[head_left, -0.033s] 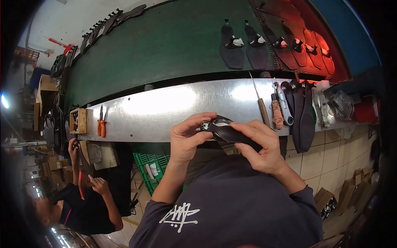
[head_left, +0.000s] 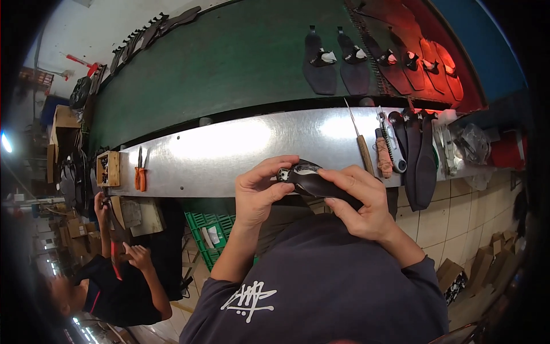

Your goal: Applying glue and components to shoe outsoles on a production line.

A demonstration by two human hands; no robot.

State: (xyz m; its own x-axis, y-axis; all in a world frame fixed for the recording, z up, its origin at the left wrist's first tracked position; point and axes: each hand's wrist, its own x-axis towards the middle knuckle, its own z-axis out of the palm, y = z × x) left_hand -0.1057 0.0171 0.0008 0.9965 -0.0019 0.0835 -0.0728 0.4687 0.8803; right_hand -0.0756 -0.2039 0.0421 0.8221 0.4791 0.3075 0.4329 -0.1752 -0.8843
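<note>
Both my hands hold a black sandal sole (head_left: 327, 188) above the near edge of the metal bench. Thumb and fingers of my left hand (head_left: 259, 189) grip its left end, around a small tab with a black-and-white piece. My right hand (head_left: 362, 198) is closed on the other end, its thumb below and index finger on top, close to a pale glossy patch. Part of the sole is hidden behind my fingers. Beyond my right hand lie a wooden-handled awl (head_left: 363, 150), a tan wrapped tool (head_left: 384, 155) and a utility knife (head_left: 394, 146).
Several black soles with straps (head_left: 355, 63) lie on the green conveyor belt (head_left: 229, 63), some under red light. More black soles (head_left: 423, 166) overhang the bench's right end. Orange-handled pliers (head_left: 140, 175) and a wooden box (head_left: 109, 168) sit left. A co-worker (head_left: 123, 286) stands lower left.
My hands keep the same hold on the sandal sole. The co-worker's hand and a red strip near it have shifted slightly.
</note>
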